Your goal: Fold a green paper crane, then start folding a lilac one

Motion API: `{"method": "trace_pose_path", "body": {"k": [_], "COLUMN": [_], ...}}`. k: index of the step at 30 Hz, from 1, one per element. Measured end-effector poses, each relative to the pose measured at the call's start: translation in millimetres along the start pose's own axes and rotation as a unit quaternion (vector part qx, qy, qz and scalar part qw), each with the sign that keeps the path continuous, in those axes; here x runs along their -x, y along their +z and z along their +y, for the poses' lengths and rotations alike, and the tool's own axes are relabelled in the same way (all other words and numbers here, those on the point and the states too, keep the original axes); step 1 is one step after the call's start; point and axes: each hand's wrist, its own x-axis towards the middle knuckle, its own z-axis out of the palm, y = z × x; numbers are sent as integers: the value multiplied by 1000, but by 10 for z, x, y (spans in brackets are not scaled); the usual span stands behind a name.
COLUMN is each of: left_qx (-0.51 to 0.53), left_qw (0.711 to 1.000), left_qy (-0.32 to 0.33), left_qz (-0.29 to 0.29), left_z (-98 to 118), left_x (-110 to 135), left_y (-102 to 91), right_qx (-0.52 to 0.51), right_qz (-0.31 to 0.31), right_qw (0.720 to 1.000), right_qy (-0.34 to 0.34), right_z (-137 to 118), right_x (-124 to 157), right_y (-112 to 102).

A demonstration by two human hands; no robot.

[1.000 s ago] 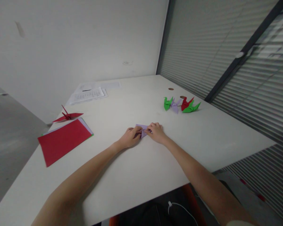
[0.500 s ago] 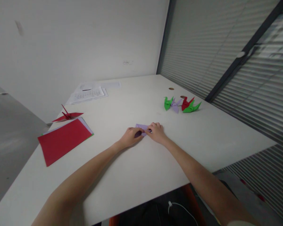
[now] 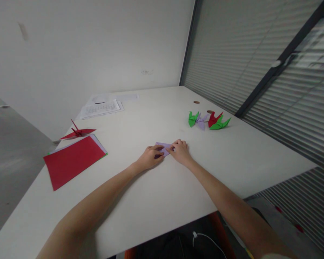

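Note:
Between my two hands, on the white table (image 3: pixel 151 201), lies a small folded piece of purple origami paper (image 3: pixel 166 151). My left hand (image 3: pixel 150 157) grips its left side, thumb and fingers curled about the edge. On the right side, my right hand (image 3: pixel 179 151) presses and pinches the paper, its thumb near the middle and its fingers bent over the far edge. Parts of the paper are hidden under the fingers, so the exact folds cannot be made out.
At left, a red paper crane (image 3: pixel 77 133) stands behind a stack of square sheets with red paper (image 3: pixel 75 162) on top. Green, purple and red paper cranes (image 3: pixel 218 122) cluster at right. Printed sheets (image 3: pixel 101 108) lie far back. Window blinds (image 3: pixel 221 57) border the right side.
My left fingers have shifted slightly on the purple paper, and my right thumb has moved a little away from them. More of the paper's middle shows between the hands.

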Motion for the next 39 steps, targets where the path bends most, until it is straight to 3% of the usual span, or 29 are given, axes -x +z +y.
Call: {"method": "trace_pose_path", "body": {"k": [5, 10, 16, 31, 39], "left_qx": [-66, -98, -95, -82, -88], "left_qw": [997, 995, 994, 996, 996], "left_qy": [41, 13, 14, -19, -18], "left_qz": [6, -22, -44, -10, -11], "left_z": [98, 124, 119, 56, 31], "left_x": [23, 30, 19, -8, 2], "left_y": [1, -26, -60, -4, 14], "right_qx": [-7, -3, -1, -50, -3], "right_qz": [6, -2, 8, -8, 9], "right_qw": [1000, 1000, 1000, 998, 1000], "right_qy": [16, 24, 25, 38, 1], "right_z": [-6, -21, -29, 127, 75], "right_x": [-5, 1, 10, -31, 2], "right_y": [24, 9, 1, -54, -104]}}
